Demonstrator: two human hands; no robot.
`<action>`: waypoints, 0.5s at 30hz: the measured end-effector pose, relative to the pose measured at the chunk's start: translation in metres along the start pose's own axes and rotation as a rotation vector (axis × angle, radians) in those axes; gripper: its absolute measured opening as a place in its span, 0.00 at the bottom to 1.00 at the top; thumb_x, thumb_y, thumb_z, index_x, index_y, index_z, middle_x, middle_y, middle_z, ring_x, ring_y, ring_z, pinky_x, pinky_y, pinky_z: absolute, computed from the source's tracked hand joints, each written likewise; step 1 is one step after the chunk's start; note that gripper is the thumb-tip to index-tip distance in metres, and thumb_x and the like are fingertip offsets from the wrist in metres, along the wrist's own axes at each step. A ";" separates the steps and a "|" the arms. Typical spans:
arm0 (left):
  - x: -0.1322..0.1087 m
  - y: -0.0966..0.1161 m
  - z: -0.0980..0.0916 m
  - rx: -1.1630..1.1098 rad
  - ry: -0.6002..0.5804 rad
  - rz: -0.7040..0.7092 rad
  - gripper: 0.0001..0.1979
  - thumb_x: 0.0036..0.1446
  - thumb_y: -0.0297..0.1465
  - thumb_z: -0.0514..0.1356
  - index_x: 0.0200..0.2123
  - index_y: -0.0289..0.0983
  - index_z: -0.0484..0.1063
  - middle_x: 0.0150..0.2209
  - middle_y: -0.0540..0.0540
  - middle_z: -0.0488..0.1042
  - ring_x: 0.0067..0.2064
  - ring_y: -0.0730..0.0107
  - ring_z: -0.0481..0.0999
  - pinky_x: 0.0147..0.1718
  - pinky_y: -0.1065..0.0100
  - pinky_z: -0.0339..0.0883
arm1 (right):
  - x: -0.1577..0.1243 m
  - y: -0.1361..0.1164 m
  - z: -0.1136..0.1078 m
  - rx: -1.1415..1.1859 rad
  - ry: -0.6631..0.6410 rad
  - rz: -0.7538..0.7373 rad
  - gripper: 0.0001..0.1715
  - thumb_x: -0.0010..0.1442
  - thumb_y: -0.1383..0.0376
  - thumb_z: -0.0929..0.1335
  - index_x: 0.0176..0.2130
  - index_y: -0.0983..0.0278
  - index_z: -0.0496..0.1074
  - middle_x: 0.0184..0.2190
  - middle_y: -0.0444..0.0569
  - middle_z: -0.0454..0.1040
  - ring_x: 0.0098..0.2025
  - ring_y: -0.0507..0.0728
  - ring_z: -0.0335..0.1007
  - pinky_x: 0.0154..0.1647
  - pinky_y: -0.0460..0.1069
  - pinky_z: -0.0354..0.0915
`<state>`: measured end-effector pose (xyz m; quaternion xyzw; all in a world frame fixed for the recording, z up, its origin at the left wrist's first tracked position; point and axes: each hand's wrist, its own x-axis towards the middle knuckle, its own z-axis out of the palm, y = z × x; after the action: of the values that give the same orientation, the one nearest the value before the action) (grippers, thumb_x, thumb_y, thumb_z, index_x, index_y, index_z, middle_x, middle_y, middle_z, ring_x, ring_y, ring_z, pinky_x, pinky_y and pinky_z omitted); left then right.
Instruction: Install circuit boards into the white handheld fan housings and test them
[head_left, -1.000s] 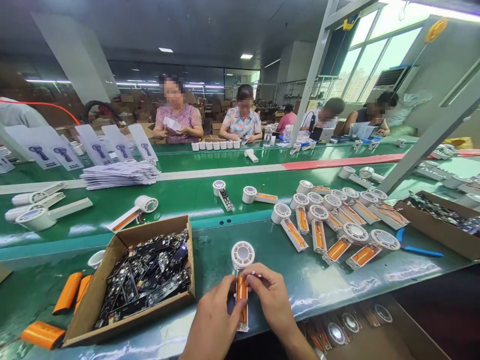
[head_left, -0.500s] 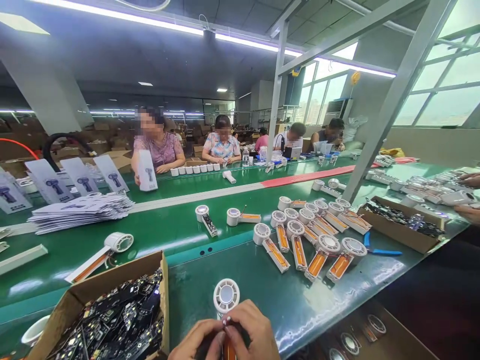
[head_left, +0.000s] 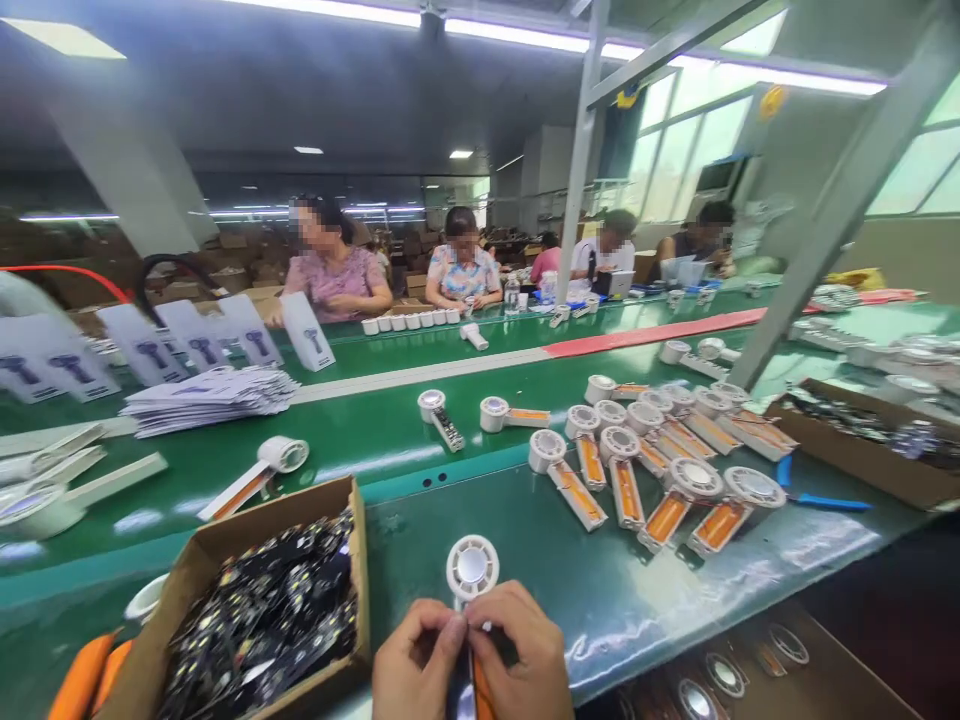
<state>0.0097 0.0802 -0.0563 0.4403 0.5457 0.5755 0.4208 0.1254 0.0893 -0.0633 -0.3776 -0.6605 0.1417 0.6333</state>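
Two bare hands work close together at the bottom middle of the view, and both hold one white handheld fan [head_left: 472, 567]. Its round head, with a spoked grille and a silver centre, stands above the hands at 12 o'clock and is not covered by them. Below the head, the white handle goes down between the hands, and an orange battery [head_left: 480, 695] lies along it. The left hand [head_left: 415, 660] holds the fan from one side and the right hand [head_left: 521, 655] from the other. Their fingertips [head_left: 455, 628] come together in a narrow pinch just under the head, but the exact place they press is hidden.

At 10 o'clock, just beside the left hand, a cardboard box [head_left: 352, 590] is full of black circuit boards [head_left: 255, 630]. Orange battery packs [head_left: 82, 680] lie at 9 o'clock, beyond the box. At 2 o'clock on the green workbench [head_left: 420, 540], a group of similar fans [head_left: 622, 490] lies with orange strips in their handles. Blue-handled cutters [head_left: 829, 502] lie to the right of this group.
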 end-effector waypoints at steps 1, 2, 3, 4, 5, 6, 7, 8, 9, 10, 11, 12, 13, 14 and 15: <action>-0.003 0.000 0.002 -0.007 -0.001 -0.027 0.25 0.41 0.55 0.66 0.20 0.38 0.73 0.22 0.47 0.73 0.27 0.63 0.73 0.30 0.66 0.70 | -0.002 -0.002 -0.001 0.004 0.015 0.033 0.11 0.56 0.75 0.66 0.29 0.59 0.71 0.23 0.44 0.76 0.26 0.54 0.73 0.27 0.45 0.69; -0.006 -0.001 0.005 -0.016 -0.004 -0.056 0.24 0.42 0.54 0.66 0.20 0.38 0.72 0.21 0.48 0.72 0.26 0.64 0.73 0.29 0.67 0.69 | -0.004 -0.004 -0.002 0.012 0.024 0.066 0.11 0.55 0.75 0.66 0.29 0.59 0.71 0.24 0.44 0.76 0.26 0.54 0.73 0.27 0.45 0.69; -0.010 -0.001 0.008 -0.024 -0.004 -0.079 0.23 0.43 0.53 0.66 0.21 0.38 0.71 0.21 0.48 0.72 0.26 0.65 0.72 0.27 0.68 0.68 | -0.007 -0.005 -0.003 0.027 0.020 0.090 0.11 0.56 0.74 0.67 0.29 0.59 0.72 0.24 0.44 0.76 0.26 0.54 0.73 0.28 0.45 0.69; -0.013 -0.002 0.011 -0.027 -0.007 -0.092 0.23 0.43 0.52 0.66 0.21 0.38 0.71 0.21 0.48 0.71 0.26 0.65 0.71 0.27 0.68 0.67 | -0.009 -0.005 -0.005 0.043 0.006 0.104 0.10 0.56 0.74 0.67 0.29 0.59 0.72 0.25 0.45 0.76 0.27 0.54 0.74 0.29 0.45 0.70; -0.017 -0.002 0.013 -0.024 -0.008 -0.102 0.21 0.44 0.51 0.66 0.21 0.38 0.70 0.21 0.48 0.71 0.26 0.66 0.71 0.27 0.68 0.66 | -0.010 -0.004 -0.007 0.059 -0.019 0.118 0.09 0.57 0.73 0.67 0.30 0.59 0.72 0.26 0.45 0.76 0.29 0.55 0.75 0.30 0.46 0.70; -0.021 -0.001 0.013 -0.014 -0.002 -0.106 0.20 0.46 0.48 0.65 0.22 0.37 0.71 0.22 0.48 0.72 0.26 0.66 0.71 0.27 0.68 0.66 | -0.012 -0.003 -0.008 0.071 -0.041 0.128 0.09 0.58 0.72 0.67 0.30 0.60 0.72 0.27 0.46 0.77 0.29 0.55 0.75 0.31 0.46 0.71; -0.024 0.003 0.012 0.012 0.004 -0.101 0.17 0.48 0.45 0.65 0.23 0.37 0.71 0.23 0.48 0.72 0.26 0.67 0.71 0.28 0.68 0.66 | -0.012 -0.002 -0.010 0.079 -0.070 0.135 0.08 0.59 0.72 0.67 0.31 0.60 0.72 0.27 0.46 0.77 0.29 0.55 0.76 0.31 0.45 0.71; -0.026 0.010 0.007 0.056 0.012 -0.076 0.14 0.49 0.42 0.65 0.25 0.37 0.72 0.25 0.47 0.73 0.27 0.67 0.72 0.28 0.69 0.66 | -0.013 0.000 -0.012 0.082 -0.104 0.139 0.07 0.59 0.71 0.67 0.31 0.60 0.72 0.28 0.46 0.77 0.29 0.54 0.76 0.31 0.45 0.71; -0.026 0.019 0.000 0.125 0.023 -0.030 0.10 0.50 0.38 0.64 0.29 0.37 0.74 0.27 0.47 0.75 0.28 0.67 0.73 0.29 0.69 0.67 | -0.013 0.001 -0.013 0.082 -0.139 0.136 0.06 0.60 0.70 0.67 0.32 0.61 0.72 0.28 0.45 0.77 0.29 0.54 0.76 0.32 0.44 0.71; -0.024 0.032 -0.012 0.227 0.036 0.040 0.08 0.51 0.35 0.64 0.32 0.37 0.75 0.30 0.46 0.76 0.30 0.66 0.74 0.30 0.69 0.67 | -0.012 0.002 -0.014 0.080 -0.175 0.130 0.05 0.60 0.70 0.67 0.32 0.61 0.72 0.28 0.45 0.78 0.29 0.54 0.76 0.32 0.43 0.71; -0.017 0.047 -0.027 0.348 0.057 0.147 0.08 0.55 0.34 0.61 0.36 0.38 0.76 0.33 0.45 0.77 0.33 0.65 0.75 0.32 0.68 0.68 | -0.012 0.003 -0.015 0.077 -0.210 0.122 0.05 0.60 0.69 0.67 0.33 0.61 0.71 0.28 0.44 0.78 0.29 0.53 0.76 0.32 0.43 0.71; -0.007 0.063 -0.044 0.511 0.075 0.245 0.10 0.60 0.33 0.55 0.39 0.39 0.76 0.36 0.44 0.78 0.36 0.64 0.76 0.36 0.67 0.69 | -0.012 0.004 -0.016 0.073 -0.237 0.119 0.04 0.61 0.68 0.68 0.33 0.61 0.71 0.28 0.44 0.77 0.29 0.53 0.76 0.32 0.43 0.70; 0.007 0.078 -0.063 0.724 0.060 0.317 0.12 0.63 0.32 0.52 0.42 0.39 0.75 0.39 0.43 0.78 0.40 0.62 0.77 0.41 0.64 0.69 | -0.011 0.004 -0.017 0.068 -0.254 0.123 0.05 0.61 0.68 0.67 0.32 0.61 0.71 0.28 0.44 0.77 0.29 0.53 0.76 0.31 0.42 0.70; 0.024 0.092 -0.082 0.974 0.010 0.352 0.15 0.64 0.30 0.50 0.46 0.39 0.74 0.44 0.42 0.78 0.44 0.61 0.76 0.45 0.62 0.68 | -0.011 0.004 -0.017 0.065 -0.267 0.130 0.05 0.62 0.67 0.67 0.32 0.61 0.71 0.28 0.44 0.77 0.29 0.53 0.75 0.30 0.42 0.69; 0.043 0.102 -0.099 1.228 -0.055 0.351 0.16 0.63 0.28 0.49 0.49 0.39 0.73 0.47 0.41 0.77 0.48 0.59 0.75 0.49 0.59 0.67 | -0.011 0.003 -0.017 0.062 -0.281 0.141 0.06 0.62 0.67 0.66 0.32 0.61 0.71 0.28 0.44 0.76 0.29 0.53 0.75 0.29 0.42 0.69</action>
<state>-0.0971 0.0911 0.0456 0.6986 0.6849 0.2069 0.0054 0.1416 0.0792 -0.0711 -0.3799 -0.7096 0.2575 0.5346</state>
